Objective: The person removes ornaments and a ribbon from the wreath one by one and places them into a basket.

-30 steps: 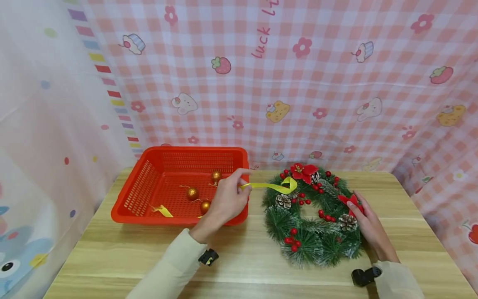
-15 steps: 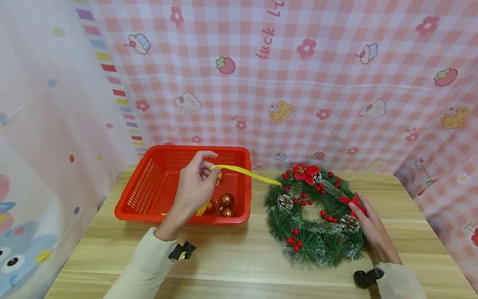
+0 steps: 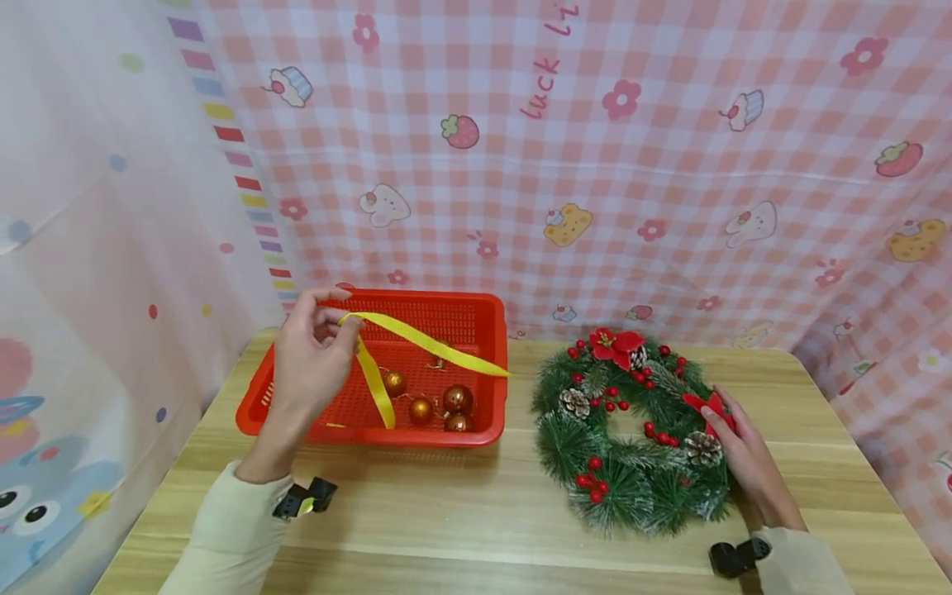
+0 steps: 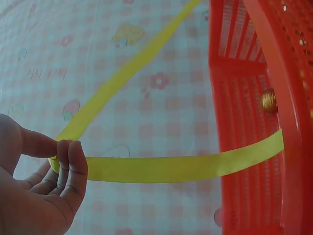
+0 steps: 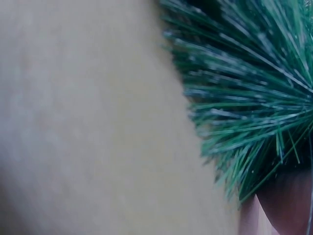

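My left hand [image 3: 308, 364] is raised over the left part of a red plastic basket [image 3: 416, 440], pinching a yellow ribbon [image 3: 424, 341] between thumb and fingers. One length of ribbon stretches right across the basket; the other hangs down into it. The left wrist view shows the fold of the ribbon [image 4: 146, 170] at the fingertips. To the right, a green wreath [image 3: 565, 454] with red berries, pine cones and red flowers lies flat. My right hand [image 3: 751, 463] grips its right edge, thumb over a red flower [image 3: 706, 406]. Pine needles [image 5: 249, 98] fill much of the right wrist view.
Several gold and copper-brown baubles [image 3: 457, 398] lie in the basket. Basket and wreath stand on a wooden table [image 3: 446, 521]. A pink checked cloth [image 3: 483, 182] hangs behind, and a white patterned cloth [image 3: 82, 215] at the left.
My left hand has moved left from beside the wreath to above the basket, drawing the ribbon's far end away from the wreath. The right hand keeps its grip on the wreath.
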Demonstrator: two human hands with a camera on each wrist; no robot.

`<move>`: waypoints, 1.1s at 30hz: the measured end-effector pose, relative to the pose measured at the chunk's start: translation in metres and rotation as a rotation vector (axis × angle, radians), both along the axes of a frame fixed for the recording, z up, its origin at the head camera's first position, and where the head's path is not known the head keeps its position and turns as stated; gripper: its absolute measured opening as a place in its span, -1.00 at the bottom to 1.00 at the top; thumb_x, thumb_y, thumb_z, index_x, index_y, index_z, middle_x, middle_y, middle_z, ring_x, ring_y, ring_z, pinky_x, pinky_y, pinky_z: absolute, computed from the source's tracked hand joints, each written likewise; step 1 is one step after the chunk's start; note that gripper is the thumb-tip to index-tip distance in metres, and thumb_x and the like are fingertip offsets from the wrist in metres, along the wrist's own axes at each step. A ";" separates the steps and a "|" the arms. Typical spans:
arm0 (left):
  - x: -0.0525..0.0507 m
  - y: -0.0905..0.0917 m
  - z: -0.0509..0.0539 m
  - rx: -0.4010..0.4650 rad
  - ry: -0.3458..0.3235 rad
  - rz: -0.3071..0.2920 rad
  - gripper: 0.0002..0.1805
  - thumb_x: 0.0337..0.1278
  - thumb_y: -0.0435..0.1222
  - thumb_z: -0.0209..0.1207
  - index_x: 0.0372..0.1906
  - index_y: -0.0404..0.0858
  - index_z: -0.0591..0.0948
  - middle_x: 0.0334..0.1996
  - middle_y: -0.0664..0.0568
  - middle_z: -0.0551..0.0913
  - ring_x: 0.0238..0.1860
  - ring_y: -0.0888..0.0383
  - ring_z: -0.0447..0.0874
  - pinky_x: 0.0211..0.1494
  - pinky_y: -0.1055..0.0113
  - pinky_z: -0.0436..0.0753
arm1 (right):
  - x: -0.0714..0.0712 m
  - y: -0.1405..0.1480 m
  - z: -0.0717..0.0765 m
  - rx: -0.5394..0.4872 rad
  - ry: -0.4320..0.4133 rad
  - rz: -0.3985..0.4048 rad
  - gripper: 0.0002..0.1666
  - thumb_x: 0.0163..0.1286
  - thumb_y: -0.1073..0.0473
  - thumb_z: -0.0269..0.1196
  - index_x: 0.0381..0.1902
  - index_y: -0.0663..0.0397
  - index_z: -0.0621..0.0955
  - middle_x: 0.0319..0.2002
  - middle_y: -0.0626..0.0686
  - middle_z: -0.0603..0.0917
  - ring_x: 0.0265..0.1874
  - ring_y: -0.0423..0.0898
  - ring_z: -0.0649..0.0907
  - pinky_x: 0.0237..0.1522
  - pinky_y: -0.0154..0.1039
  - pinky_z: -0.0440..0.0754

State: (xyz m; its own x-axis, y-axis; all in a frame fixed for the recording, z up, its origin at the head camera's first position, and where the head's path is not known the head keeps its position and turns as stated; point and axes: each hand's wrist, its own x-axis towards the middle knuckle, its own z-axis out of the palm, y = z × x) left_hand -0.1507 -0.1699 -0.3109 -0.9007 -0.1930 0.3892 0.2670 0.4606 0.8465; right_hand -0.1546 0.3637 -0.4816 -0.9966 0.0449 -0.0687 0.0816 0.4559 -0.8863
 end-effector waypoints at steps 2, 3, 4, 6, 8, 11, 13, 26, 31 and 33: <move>0.000 -0.007 0.001 0.011 -0.015 0.013 -0.69 0.35 -0.30 0.13 0.14 -0.16 0.47 -0.39 -0.04 0.63 -0.43 0.00 0.60 -0.54 0.39 0.48 | 0.000 0.000 0.000 0.000 0.003 0.005 -0.08 0.55 -0.26 -0.07 0.61 -0.02 -0.16 0.58 0.25 -0.26 0.50 0.37 -0.23 0.30 0.52 -0.12; 0.000 -0.011 0.002 0.013 -0.019 0.016 -0.68 0.36 -0.29 0.13 0.15 -0.17 0.46 -0.38 -0.04 0.63 -0.42 0.01 0.60 -0.53 0.39 0.49 | 0.000 0.000 0.001 0.001 0.006 0.008 -0.08 0.55 -0.26 -0.07 0.61 -0.02 -0.16 0.58 0.25 -0.26 0.50 0.37 -0.23 0.30 0.52 -0.13; 0.000 -0.015 0.002 0.011 -0.027 0.024 -0.67 0.36 -0.28 0.13 0.17 -0.16 0.45 -0.37 -0.02 0.63 -0.41 0.04 0.60 -0.52 0.40 0.50 | 0.000 0.000 0.000 0.001 0.006 0.007 -0.08 0.55 -0.25 -0.06 0.61 -0.02 -0.16 0.58 0.25 -0.26 0.50 0.37 -0.23 0.29 0.52 -0.13; 0.001 -0.021 0.002 0.015 -0.024 0.041 -0.67 0.37 -0.28 0.11 0.17 -0.18 0.44 -0.36 -0.01 0.62 -0.41 0.05 0.59 -0.48 0.42 0.52 | 0.001 0.000 0.000 -0.001 0.007 0.010 -0.09 0.56 -0.25 -0.07 0.61 -0.03 -0.16 0.58 0.24 -0.26 0.50 0.37 -0.24 0.29 0.53 -0.15; 0.001 -0.027 0.002 0.009 -0.025 0.057 -0.67 0.37 -0.28 0.10 0.17 -0.19 0.44 -0.35 -0.01 0.60 -0.40 0.04 0.59 -0.45 0.43 0.54 | 0.000 0.000 0.000 0.002 0.004 0.006 -0.09 0.55 -0.26 -0.07 0.61 -0.04 -0.15 0.58 0.24 -0.26 0.50 0.38 -0.23 0.29 0.53 -0.13; 0.002 -0.032 0.001 -0.018 -0.036 0.081 -0.68 0.37 -0.29 0.10 0.16 -0.21 0.45 -0.32 -0.06 0.60 -0.40 0.05 0.58 -0.42 0.45 0.57 | 0.000 0.001 0.001 0.006 0.001 0.002 -0.09 0.55 -0.27 -0.07 0.61 -0.05 -0.16 0.58 0.23 -0.26 0.50 0.37 -0.23 0.29 0.53 -0.11; 0.001 -0.034 -0.002 -0.049 -0.058 0.085 -0.67 0.37 -0.29 0.10 0.17 -0.22 0.45 -0.30 -0.11 0.61 -0.40 0.06 0.57 -0.42 0.44 0.58 | 0.000 0.001 0.002 0.007 -0.001 -0.003 -0.08 0.55 -0.27 -0.07 0.61 -0.05 -0.15 0.58 0.22 -0.26 0.50 0.37 -0.22 0.29 0.52 -0.10; -0.006 -0.039 -0.022 -0.161 -0.146 0.059 -0.63 0.30 -0.38 0.10 0.19 -0.24 0.46 -0.07 -0.19 0.67 -0.21 0.01 0.56 -0.42 0.37 0.56 | -0.001 0.001 0.000 -0.011 0.006 0.005 -0.09 0.55 -0.26 -0.07 0.61 -0.04 -0.15 0.58 0.21 -0.25 0.51 0.36 -0.22 0.30 0.51 -0.10; -0.008 -0.037 -0.028 -0.204 -0.156 0.045 -0.61 0.32 -0.37 0.15 0.22 -0.23 0.47 -0.05 -0.20 0.67 -0.22 -0.02 0.58 -0.41 0.34 0.57 | -0.001 0.001 0.000 -0.014 0.009 -0.003 -0.09 0.56 -0.25 -0.07 0.61 -0.02 -0.15 0.58 0.22 -0.24 0.51 0.35 -0.21 0.31 0.50 -0.11; -0.009 -0.037 -0.031 -0.230 -0.162 0.045 -0.60 0.33 -0.36 0.16 0.23 -0.22 0.47 -0.04 -0.20 0.67 -0.23 -0.01 0.59 -0.42 0.33 0.57 | -0.001 0.001 -0.001 -0.015 0.007 -0.006 -0.09 0.56 -0.24 -0.07 0.61 -0.02 -0.15 0.58 0.22 -0.24 0.51 0.35 -0.21 0.32 0.50 -0.10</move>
